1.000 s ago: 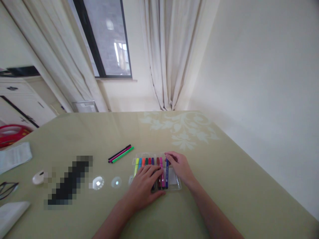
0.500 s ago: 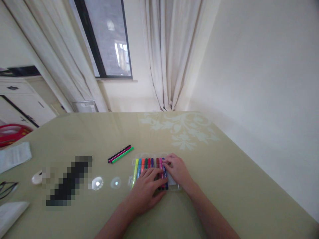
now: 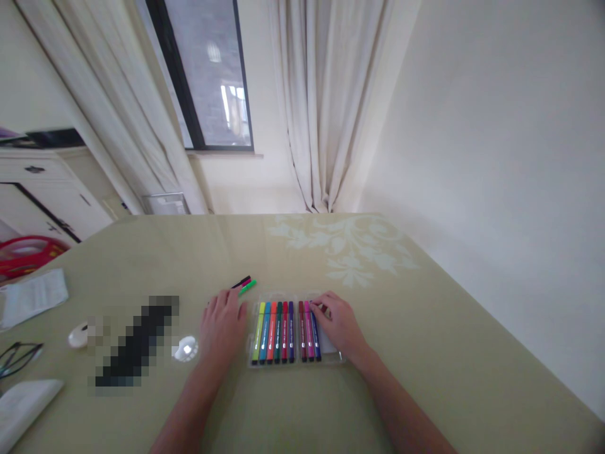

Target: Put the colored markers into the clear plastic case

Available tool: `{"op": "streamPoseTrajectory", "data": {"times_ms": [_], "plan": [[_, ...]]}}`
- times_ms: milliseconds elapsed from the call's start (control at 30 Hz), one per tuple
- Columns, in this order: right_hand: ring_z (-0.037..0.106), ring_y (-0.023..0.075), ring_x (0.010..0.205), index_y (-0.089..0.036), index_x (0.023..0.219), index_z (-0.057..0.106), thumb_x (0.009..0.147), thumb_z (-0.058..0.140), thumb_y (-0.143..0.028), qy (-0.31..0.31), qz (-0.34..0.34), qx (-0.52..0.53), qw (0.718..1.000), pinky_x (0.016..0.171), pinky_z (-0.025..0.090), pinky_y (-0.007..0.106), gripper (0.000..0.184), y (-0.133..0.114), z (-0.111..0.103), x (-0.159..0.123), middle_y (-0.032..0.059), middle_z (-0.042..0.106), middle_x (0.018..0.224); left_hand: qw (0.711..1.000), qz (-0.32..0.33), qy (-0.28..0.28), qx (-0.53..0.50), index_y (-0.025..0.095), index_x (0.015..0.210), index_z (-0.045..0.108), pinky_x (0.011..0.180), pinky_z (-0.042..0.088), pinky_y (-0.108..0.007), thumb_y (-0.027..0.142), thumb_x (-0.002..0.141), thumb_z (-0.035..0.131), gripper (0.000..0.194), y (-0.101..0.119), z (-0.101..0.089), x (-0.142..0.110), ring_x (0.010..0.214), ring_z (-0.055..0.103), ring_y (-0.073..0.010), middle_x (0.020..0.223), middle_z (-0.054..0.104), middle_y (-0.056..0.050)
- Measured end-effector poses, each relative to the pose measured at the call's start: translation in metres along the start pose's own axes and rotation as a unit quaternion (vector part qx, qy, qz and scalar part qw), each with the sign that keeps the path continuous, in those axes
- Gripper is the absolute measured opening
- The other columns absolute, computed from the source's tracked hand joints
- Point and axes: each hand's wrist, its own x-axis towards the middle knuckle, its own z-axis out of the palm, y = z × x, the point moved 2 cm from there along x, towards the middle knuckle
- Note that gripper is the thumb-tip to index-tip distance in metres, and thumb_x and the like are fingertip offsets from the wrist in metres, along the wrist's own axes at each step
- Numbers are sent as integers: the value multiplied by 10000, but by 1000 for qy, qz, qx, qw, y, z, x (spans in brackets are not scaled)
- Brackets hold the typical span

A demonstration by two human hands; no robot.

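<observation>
A clear plastic case (image 3: 297, 362) lies open on the table with several coloured markers in its two halves. In its right half sit a dark red, a pink and a dark blue marker (image 3: 316, 340). My right hand (image 3: 339, 323) rests over that side, thumb and fingertips pinched at the blue marker's upper end. To the left of the case, my left hand (image 3: 222, 325) reaches forward with its fingers stretched over the loose markers. Beyond its fingertips show the ends of a green marker (image 3: 248, 287) and a black marker (image 3: 242, 281), with a bit of purple between them.
A blurred-out dark object (image 3: 137, 343) lies left of my left arm. Further left are a white mouse (image 3: 79, 335), glasses (image 3: 19, 358), a pale blue packet (image 3: 35, 296) and a white object (image 3: 28, 407). A wall (image 3: 496, 189) borders the table's right side.
My left hand has left the markers in the case and moved left onto the loose ones. My right hand stays at the blue marker. The view has shifted slightly.
</observation>
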Motion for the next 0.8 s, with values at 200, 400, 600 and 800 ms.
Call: {"op": "streamPoseTrajectory", "data": {"times_ms": [200, 400, 600, 800], "plan": [[640, 176, 761, -188, 908, 744, 981, 612, -216, 4, -13, -1, 1000, 712, 477, 286, 153, 0, 3, -1, 48, 683, 871, 993, -59, -51, 86, 137, 1158, 649, 887, 474, -426, 265, 1018, 421, 296, -19, 8, 1, 1070, 592, -329, 1154, 644, -153], [628, 181, 762, -184, 903, 750, 1001, 582, -289, 17, -18, 22, 999, 712, 468, 291, 221, -1, 2, -1, 59, 682, 850, 996, -11, 8, -85, 181, 1038, 626, 911, 491, -438, 268, 1005, 476, 176, -6, 13, 2, 1027, 611, -302, 1058, 670, -112], [631, 178, 765, -189, 982, 731, 974, 616, -465, -5, 20, 220, 975, 704, 479, 286, 300, -7, 2, 0, 42, 720, 869, 937, 119, -35, -325, 245, 1058, 619, 875, 526, -388, 364, 1045, 486, 179, 57, 5, -28, 965, 639, -241, 1024, 664, -53], [605, 155, 747, -186, 898, 679, 881, 718, -492, -52, 76, 404, 910, 691, 476, 267, 308, -15, 1, 1, 11, 678, 820, 916, 118, -89, -374, 236, 1089, 625, 733, 536, -321, 331, 1031, 528, 147, 82, 9, -45, 804, 634, -196, 957, 653, -36]]}}
